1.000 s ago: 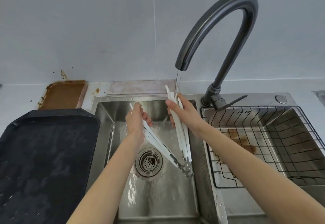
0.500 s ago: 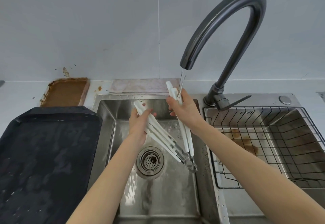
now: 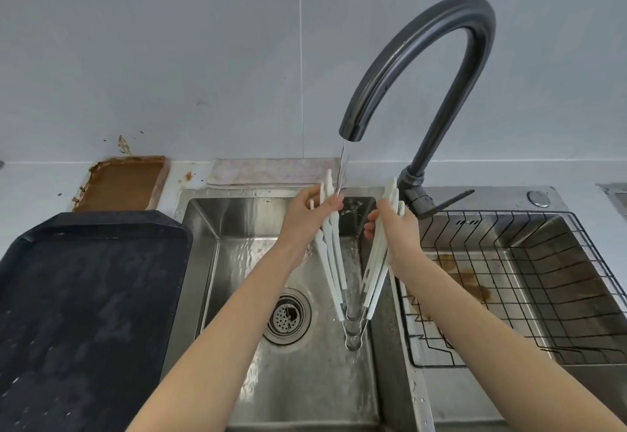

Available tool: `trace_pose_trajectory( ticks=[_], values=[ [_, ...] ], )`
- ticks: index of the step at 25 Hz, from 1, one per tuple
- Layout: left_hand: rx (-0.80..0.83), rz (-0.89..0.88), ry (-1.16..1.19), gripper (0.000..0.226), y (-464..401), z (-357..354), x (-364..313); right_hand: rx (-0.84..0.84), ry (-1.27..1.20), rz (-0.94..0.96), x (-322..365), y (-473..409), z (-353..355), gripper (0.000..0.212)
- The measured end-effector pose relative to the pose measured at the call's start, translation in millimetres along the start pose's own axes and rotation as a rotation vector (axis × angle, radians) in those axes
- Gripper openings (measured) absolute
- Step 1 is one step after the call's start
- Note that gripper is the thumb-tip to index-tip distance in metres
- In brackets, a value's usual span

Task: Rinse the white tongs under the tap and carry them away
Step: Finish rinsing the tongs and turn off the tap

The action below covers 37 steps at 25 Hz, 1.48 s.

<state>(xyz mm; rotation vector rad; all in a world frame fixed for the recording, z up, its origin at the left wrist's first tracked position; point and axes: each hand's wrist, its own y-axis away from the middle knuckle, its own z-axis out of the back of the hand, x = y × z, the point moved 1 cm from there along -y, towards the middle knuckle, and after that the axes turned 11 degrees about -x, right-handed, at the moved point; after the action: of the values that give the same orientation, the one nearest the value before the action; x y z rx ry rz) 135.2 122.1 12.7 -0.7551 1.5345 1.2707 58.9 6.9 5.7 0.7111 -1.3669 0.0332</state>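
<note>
Over a steel sink (image 3: 210, 262), 2 hands spread the white tongs (image 3: 353, 296) into a V: the left hand (image 3: 305, 221) grips one arm, the right hand (image 3: 397, 238) the other, beneath the tap (image 3: 424, 68), water running.

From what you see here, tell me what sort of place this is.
Most likely a home kitchen: a steel double sink, a tap running over the tongs, and a wire rack in the right basin.

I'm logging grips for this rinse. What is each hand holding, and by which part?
Left hand grips one set of arms of the white tongs near their tips; right hand grips the other set likewise. Hinges hang low.
</note>
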Motion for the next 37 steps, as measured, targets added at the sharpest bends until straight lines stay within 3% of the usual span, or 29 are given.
trace_pose_trajectory(
  ticks=[5, 9, 11, 15, 17, 21, 23, 26, 28, 32, 37],
  values=[
    [0.115, 0.053, 0.134, 0.013, 6.3, -3.6, -13.7, -0.049, -0.175, -0.214, -8.3, 1.3, 6.1, 0.011],
    [0.181, 0.070, 0.041, 0.041, 10.3, 6.1, -6.3, -0.097, -0.195, -0.200, -5.9, 3.6, 6.1, 0.013],
    [0.148, 0.099, 0.035, 0.041, 13.2, 10.4, 4.3, -0.103, -0.200, -0.175, -3.8, 4.9, 4.0, 0.016],
    [0.026, 0.208, 0.015, 0.014, 26.0, 9.0, 35.2, -0.054, -0.188, -0.176, 0.8, 8.6, -1.8, 0.008],
    [-0.057, 0.232, 0.104, 0.003, 30.0, 7.5, 43.1, 0.041, -0.083, -0.115, 3.0, 10.1, -4.0, 0.022],
    [-0.114, 0.214, 0.131, 0.018, 32.9, 9.9, 43.2, 0.124, 0.163, 0.078, 7.2, 14.8, 8.6, 0.049],
    [-0.123, 0.185, 0.077, 0.018, 33.4, 10.9, 44.0, 0.064, 0.165, 0.105, 3.1, 9.5, 25.9, 0.046],
    [-0.175, 0.197, 0.109, 0.016, 34.4, 11.7, 45.5, -0.194, 0.115, 0.074, -2.3, -7.0, 55.9, 0.037],
    [-0.232, 0.228, 0.144, 0.020, 33.6, 13.2, 44.8, -0.284, 0.156, 0.071, 2.6, -18.4, 70.5, 0.042],
    [-0.287, 0.259, 0.148, 0.018, 32.6, 14.4, 43.7, -0.216, 0.204, 0.104, 21.8, -40.1, 77.0, 0.058],
    [-0.288, 0.261, 0.144, 0.012, 31.2, 14.5, 47.7, -0.238, 0.115, 0.145, 24.2, -53.3, 70.5, 0.039]
  ],
)
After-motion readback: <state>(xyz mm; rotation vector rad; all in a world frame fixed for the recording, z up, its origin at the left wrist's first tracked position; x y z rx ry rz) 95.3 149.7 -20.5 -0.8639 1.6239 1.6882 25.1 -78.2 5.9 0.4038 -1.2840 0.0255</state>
